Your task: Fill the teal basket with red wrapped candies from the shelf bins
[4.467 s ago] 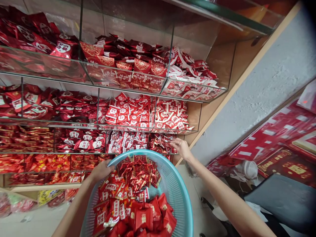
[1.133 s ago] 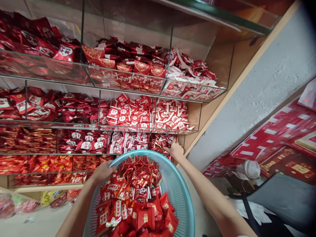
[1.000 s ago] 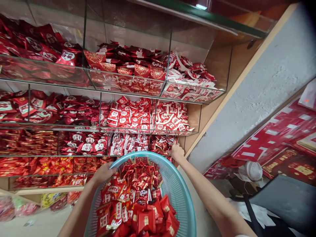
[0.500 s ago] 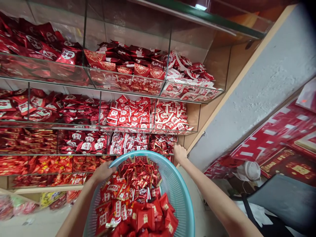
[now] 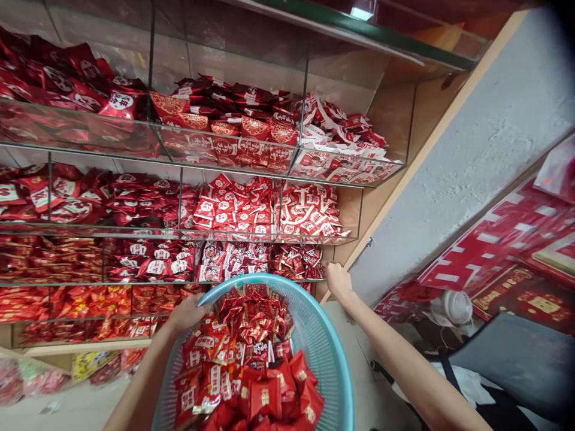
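My left hand (image 5: 191, 312) is closed over the left rim of a turquoise plastic basket (image 5: 335, 365). Inside the basket lies a heap of small red wrapped packets (image 5: 265, 398), some with gold or white print. At the right end of the shelves, my right hand (image 5: 339, 280) is curled closed beside the wooden side panel. Its fingers face away from me, so what they hold, if anything, is hidden. Just left of it sits a compartment of small dark red packets (image 5: 296, 261).
Glass-fronted shelves (image 5: 215, 164) with compartments of red packets rise in front. A wooden edge (image 5: 431, 131) and grey wall (image 5: 485, 137) bound them at right. Further right are red packages (image 5: 485, 239) and a dark grey panel (image 5: 516, 365). Bagged goods (image 5: 94, 364) lie below the shelves.
My right hand has moved a little to the right, away from the dark red packets. My left hand and the basket have stayed in place.
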Action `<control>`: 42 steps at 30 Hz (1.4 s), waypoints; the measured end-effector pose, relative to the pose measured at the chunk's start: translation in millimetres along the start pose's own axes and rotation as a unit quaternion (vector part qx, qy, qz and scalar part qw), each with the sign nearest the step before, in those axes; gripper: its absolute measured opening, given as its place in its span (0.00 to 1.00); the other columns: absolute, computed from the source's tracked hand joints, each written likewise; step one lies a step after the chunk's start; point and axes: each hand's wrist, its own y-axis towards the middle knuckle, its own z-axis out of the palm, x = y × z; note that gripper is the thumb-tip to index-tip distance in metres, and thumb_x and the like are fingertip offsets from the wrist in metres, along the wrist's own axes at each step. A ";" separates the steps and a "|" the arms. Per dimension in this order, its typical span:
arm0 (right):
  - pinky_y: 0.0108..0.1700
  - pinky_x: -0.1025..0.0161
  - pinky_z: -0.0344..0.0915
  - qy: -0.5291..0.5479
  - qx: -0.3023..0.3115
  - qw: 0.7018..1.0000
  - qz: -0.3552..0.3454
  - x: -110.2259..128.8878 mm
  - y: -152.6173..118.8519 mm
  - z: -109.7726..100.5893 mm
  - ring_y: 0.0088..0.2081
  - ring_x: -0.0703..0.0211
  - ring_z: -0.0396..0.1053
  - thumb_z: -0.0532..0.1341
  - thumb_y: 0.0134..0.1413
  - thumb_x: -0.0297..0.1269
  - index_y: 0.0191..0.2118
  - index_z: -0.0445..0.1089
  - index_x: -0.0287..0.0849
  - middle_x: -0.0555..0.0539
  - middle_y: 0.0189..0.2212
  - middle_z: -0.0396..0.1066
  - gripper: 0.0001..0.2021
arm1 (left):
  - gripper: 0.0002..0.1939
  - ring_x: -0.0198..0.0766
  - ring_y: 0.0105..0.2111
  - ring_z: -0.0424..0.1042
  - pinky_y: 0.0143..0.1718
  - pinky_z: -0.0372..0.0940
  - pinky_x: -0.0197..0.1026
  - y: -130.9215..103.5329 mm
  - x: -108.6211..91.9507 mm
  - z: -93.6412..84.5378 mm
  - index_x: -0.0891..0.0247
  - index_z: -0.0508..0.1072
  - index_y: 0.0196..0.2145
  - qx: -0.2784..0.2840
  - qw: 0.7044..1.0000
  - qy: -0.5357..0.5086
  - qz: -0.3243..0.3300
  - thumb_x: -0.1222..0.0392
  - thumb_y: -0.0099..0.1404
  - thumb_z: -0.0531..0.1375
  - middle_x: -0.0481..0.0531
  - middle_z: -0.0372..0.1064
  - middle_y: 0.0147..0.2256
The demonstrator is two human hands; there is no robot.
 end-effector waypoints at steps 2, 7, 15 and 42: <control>0.35 0.63 0.61 0.004 -0.008 1.000 -0.006 -5.5 -9.6 -11.6 0.38 0.52 0.69 0.47 0.57 0.28 0.39 0.69 0.36 0.36 0.35 0.69 0.14 | 0.07 0.35 0.22 0.63 0.24 0.52 0.33 0.0 -0.6 -0.3 0.63 0.63 0.24 0.000 1.000 0.002 0.000 0.59 0.51 0.49 0.46 0.62 0.20; 0.33 0.68 0.58 0.145 -0.069 0.982 -0.097 -10.5 -42.9 -36.3 0.35 0.58 0.68 0.48 0.59 0.40 0.33 0.69 0.40 0.43 0.34 0.70 0.15 | 0.07 0.37 0.24 0.65 0.24 0.52 0.34 -0.9 -4.5 -2.5 0.63 0.64 0.25 0.005 1.000 0.027 -0.004 0.59 0.51 0.49 0.47 0.64 0.21; 0.15 0.72 0.50 0.492 0.297 0.812 -0.105 14.0 -86.5 8.7 0.12 0.71 0.52 0.61 0.40 0.52 0.22 0.64 0.38 0.55 0.10 0.59 0.19 | 0.06 0.36 0.23 0.64 0.23 0.51 0.33 -1.2 -5.3 -1.6 0.63 0.63 0.24 -0.004 1.000 0.029 -0.001 0.59 0.52 0.49 0.47 0.63 0.21; 0.19 0.72 0.55 0.273 0.298 0.899 -0.168 39.9 -105.4 65.3 0.14 0.66 0.62 0.53 0.46 0.28 0.13 0.52 0.41 0.54 0.06 0.54 0.15 | 0.10 0.37 0.25 0.65 0.25 0.53 0.34 1.8 -2.2 -0.8 0.63 0.66 0.26 0.009 0.999 0.034 -0.005 0.55 0.53 0.50 0.47 0.64 0.22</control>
